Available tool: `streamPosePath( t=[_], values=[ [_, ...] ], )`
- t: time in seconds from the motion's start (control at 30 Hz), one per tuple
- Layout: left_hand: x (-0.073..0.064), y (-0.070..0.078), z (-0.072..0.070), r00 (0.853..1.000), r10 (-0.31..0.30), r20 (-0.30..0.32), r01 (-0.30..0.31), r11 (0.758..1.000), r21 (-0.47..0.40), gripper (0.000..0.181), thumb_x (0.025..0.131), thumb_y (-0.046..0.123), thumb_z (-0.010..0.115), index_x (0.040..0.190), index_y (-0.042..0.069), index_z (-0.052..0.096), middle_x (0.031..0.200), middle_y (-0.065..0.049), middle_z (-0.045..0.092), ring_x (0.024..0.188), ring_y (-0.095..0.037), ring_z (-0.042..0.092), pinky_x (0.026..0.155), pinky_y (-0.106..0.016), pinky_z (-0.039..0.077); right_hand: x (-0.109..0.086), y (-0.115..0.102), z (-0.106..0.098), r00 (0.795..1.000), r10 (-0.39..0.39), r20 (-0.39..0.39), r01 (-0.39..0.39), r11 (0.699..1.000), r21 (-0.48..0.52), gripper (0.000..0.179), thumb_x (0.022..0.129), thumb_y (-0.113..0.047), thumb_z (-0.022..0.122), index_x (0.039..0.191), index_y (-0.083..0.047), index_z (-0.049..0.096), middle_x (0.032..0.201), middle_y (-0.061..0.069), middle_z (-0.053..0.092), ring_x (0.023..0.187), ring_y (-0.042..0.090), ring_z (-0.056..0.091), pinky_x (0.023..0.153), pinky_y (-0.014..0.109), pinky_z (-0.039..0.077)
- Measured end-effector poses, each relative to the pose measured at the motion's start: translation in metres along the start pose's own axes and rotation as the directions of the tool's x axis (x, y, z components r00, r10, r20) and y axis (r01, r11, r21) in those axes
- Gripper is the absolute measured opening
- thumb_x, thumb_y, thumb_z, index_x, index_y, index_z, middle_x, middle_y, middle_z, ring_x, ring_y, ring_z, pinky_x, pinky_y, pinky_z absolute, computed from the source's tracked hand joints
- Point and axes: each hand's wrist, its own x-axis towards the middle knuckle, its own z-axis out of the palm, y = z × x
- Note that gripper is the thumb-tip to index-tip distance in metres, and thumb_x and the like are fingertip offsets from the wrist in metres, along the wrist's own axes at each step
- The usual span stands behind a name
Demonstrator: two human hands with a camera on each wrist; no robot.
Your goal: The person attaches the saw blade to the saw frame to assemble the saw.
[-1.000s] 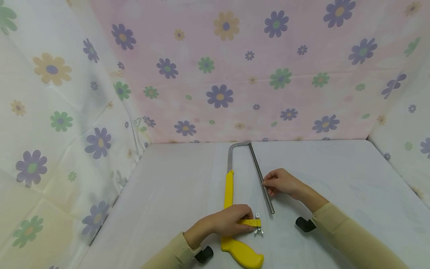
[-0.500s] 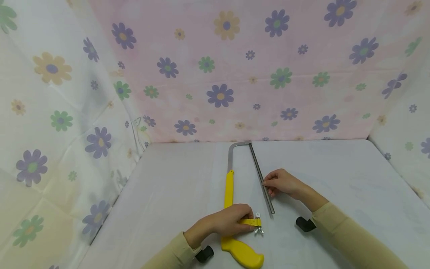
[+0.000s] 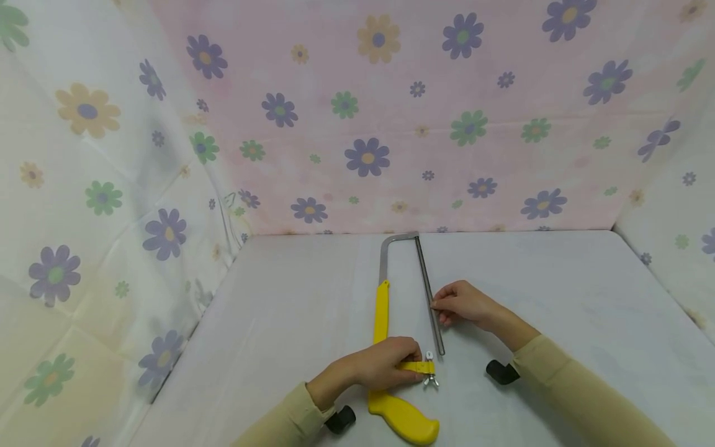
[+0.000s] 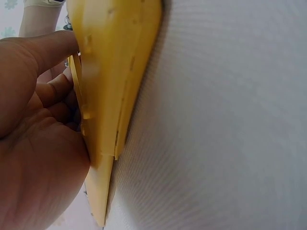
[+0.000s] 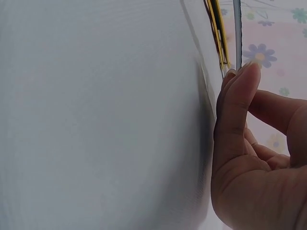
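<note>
A hacksaw with a yellow frame and handle (image 3: 404,421) lies on the white-covered table. My left hand (image 3: 382,365) grips the short yellow arm of the frame, thumb and fingers around it. A small pin and a wing nut (image 3: 431,380) stick out at that arm's end. The grey saw blade (image 3: 424,269) meets the steel bow (image 3: 399,238) at the far end, and its near end lies loose just beyond the pin. My right hand (image 3: 460,303) pinches the blade between thumb and fingers from the right. In the right wrist view, the fingertips (image 5: 249,79) cover part of the blade (image 5: 238,33).
The table (image 3: 301,323) reaches back to a pink flowered cloth (image 3: 313,124). More flowered cloth hangs at the left side (image 3: 112,248) and the right side. Black wrist pieces (image 3: 341,420) show under both sleeves.
My right hand has shifted slightly left, swinging the blade's near end left, closer to the pin. The left hand and the frame stay in place.
</note>
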Motion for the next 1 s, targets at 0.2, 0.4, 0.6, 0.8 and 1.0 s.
streamPosePath(
  t=[0.2,0.4,0.6,0.8,1.0],
  values=[
    [0.000,-0.001,0.000,1.000,0.002,0.000,-0.002,1.000,0.004,0.015,0.102,0.028,0.066,0.107,0.015,0.061,0.091,0.012,0.053,0.082,0.000,0.046,0.074,-0.016,0.041,0.001,0.000,0.004,1.000,0.017,0.002,-0.017,0.999,0.034,0.020,0.100,-0.004,0.062,0.111,0.013,0.062,0.082,0.010,0.068,0.068,0.013,0.063,0.065,0.026,0.056],
    [0.001,-0.002,0.002,1.000,0.001,-0.002,-0.001,1.000,0.000,0.015,0.102,0.028,0.066,0.107,0.015,0.061,0.090,0.012,0.053,0.081,0.000,0.046,0.073,-0.016,0.041,0.002,0.000,0.006,1.000,0.009,0.009,-0.010,1.000,0.027,0.021,0.101,-0.007,0.063,0.111,0.012,0.062,0.081,0.010,0.067,0.068,0.013,0.063,0.065,0.026,0.056],
    [0.001,-0.001,0.001,1.000,-0.001,-0.004,0.001,1.000,0.003,0.015,0.101,0.028,0.067,0.107,0.015,0.061,0.091,0.012,0.053,0.082,-0.001,0.047,0.074,-0.016,0.042,0.004,-0.001,0.008,1.000,0.012,0.016,-0.013,0.999,0.041,0.020,0.101,-0.007,0.062,0.109,0.012,0.062,0.082,0.010,0.067,0.068,0.013,0.064,0.065,0.026,0.056],
    [0.001,-0.002,0.001,1.000,-0.003,0.000,0.003,1.000,0.002,0.015,0.102,0.028,0.066,0.107,0.015,0.061,0.091,0.011,0.053,0.082,-0.001,0.047,0.074,-0.017,0.041,0.004,-0.003,0.011,0.999,0.028,0.019,-0.029,0.998,0.052,0.020,0.101,-0.006,0.061,0.111,0.012,0.062,0.083,0.010,0.068,0.069,0.012,0.064,0.066,0.025,0.056],
    [0.001,-0.001,0.001,1.000,0.003,0.001,-0.003,1.000,0.006,0.016,0.102,0.028,0.066,0.108,0.015,0.061,0.091,0.012,0.053,0.082,0.000,0.046,0.074,-0.016,0.041,0.006,-0.001,0.013,1.000,0.022,0.002,-0.022,0.999,0.043,0.020,0.102,-0.006,0.061,0.111,0.012,0.061,0.084,0.011,0.067,0.070,0.014,0.064,0.066,0.026,0.057]
  ],
)
